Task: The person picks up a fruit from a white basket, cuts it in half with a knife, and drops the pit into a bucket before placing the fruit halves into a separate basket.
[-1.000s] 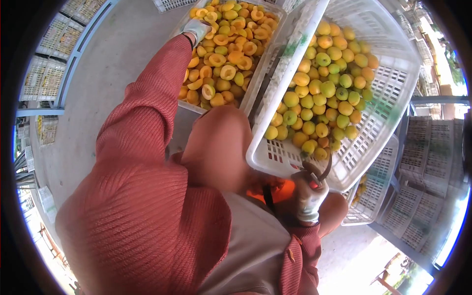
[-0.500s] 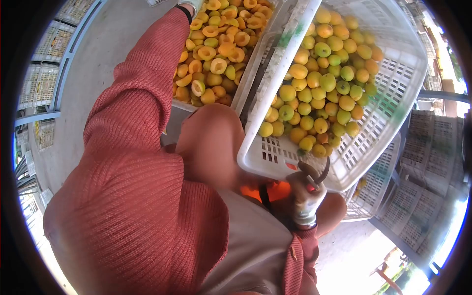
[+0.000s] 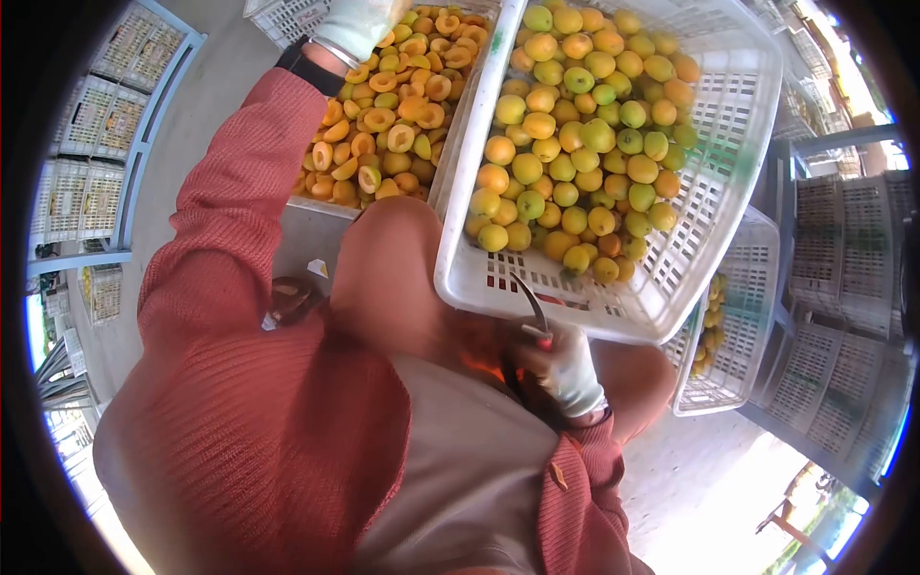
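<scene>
My left hand (image 3: 356, 27), in a pale work glove with a black band at the wrist, is over the far end of a crate of halved apricots (image 3: 398, 115). Its fingers run off the top edge, so their state is hidden. My right hand (image 3: 563, 367), also gloved, is closed around a small curved knife (image 3: 530, 299) with red at its handle. The blade points up beside the near rim of a white plastic crate (image 3: 613, 329). Whole yellow-green apricots (image 3: 585, 134) lie heaped inside that tilted crate.
My bare knee (image 3: 388, 254) is between the crates. Another white crate (image 3: 743, 355) with fruit sits lower right. Stacked crates (image 3: 101, 115) stand at left behind a blue metal frame (image 3: 144, 144), and more stacked crates (image 3: 843, 240) stand at right.
The view has shifted, bringing more of my left glove into sight at the top. My right hand has turned the knife, so its blade now leans left.
</scene>
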The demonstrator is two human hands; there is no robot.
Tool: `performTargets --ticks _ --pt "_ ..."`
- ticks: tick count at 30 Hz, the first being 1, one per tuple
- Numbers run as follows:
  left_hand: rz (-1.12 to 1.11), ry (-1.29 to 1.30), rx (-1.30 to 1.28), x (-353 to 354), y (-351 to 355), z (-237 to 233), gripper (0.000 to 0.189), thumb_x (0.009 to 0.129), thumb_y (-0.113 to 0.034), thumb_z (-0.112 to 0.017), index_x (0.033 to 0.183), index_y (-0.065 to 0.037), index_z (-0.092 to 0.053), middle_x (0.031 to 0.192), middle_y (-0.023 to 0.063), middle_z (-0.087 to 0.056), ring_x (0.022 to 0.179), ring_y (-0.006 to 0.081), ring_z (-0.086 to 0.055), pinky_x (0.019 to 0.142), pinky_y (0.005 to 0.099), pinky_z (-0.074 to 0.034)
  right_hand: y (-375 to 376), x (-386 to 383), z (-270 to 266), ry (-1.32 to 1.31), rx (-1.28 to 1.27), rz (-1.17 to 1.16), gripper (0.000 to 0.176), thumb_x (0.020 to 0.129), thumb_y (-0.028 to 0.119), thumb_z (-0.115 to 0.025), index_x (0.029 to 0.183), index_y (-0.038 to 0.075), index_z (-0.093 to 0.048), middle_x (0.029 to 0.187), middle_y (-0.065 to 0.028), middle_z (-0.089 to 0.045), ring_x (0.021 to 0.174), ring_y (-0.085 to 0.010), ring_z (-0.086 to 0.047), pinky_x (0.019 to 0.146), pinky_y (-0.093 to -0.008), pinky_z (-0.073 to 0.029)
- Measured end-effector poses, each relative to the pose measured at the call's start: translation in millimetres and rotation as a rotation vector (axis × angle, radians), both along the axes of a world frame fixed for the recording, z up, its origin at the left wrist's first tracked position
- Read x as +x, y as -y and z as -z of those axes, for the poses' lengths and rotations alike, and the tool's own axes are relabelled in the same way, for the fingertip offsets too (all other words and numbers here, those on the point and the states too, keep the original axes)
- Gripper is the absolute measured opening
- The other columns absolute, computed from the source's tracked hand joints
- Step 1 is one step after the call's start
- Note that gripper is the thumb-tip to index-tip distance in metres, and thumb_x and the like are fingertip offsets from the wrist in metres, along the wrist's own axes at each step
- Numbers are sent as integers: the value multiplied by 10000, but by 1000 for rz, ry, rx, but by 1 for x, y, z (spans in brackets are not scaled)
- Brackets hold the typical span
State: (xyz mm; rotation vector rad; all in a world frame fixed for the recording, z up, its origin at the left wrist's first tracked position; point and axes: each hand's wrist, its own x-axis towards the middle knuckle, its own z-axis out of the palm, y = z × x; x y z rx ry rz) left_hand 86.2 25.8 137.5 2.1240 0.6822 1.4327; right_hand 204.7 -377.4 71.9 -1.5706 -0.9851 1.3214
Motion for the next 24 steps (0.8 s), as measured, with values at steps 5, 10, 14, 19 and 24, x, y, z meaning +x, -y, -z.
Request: performTargets --ticks 5,10,14,19,24 --pt "225 -483 206 85 85 -53 249 856 -218 -684 1000 -14 -688 991 246 -664 931 356 -668 796 421 -524 7 10 -9 -195 -160 141 246 832 128 -634 1002 -34 -706 825 -47 -701 713 -92 -619 654 -256 -516" --pt "-45 -947 -5 193 67 36 440 916 -351 -582 1223 -38 -616 1218 190 -643 1069 352 -652 923 434 -513 18 10 18 73 21 160 169 887 81 -639 986 -43 -697 738 -73 -695 627 -103 -647 596 -248 -515" --pt "-450 -779 -570 208 88 53 597 882 -418 -644 1339 -67 -488 1356 213 -485 1232 387 -530 994 502 -450 19 11 9 -72 -83 246 163 896 110 -678 990 -19 -714 702 -32 -668 610 -74 -611 575 -255 -503" --pt "-638 -498 -774 215 71 90 657 873 -447 -666 1342 -43 -446 1388 222 -458 1272 371 -505 1052 495 -423 23 14 28 -55 16 259 215 876 76 -633 1041 -50 -692 817 -34 -683 675 -93 -612 597 -228 -484" --pt "-647 -328 -684 214 51 112 644 827 -359 -745 1305 -18 -482 1391 210 -476 1270 352 -516 1049 449 -444 20 15 29 -47 -56 296 187 878 76 -662 1009 -52 -702 767 -34 -673 677 -67 -606 626 -241 -507"
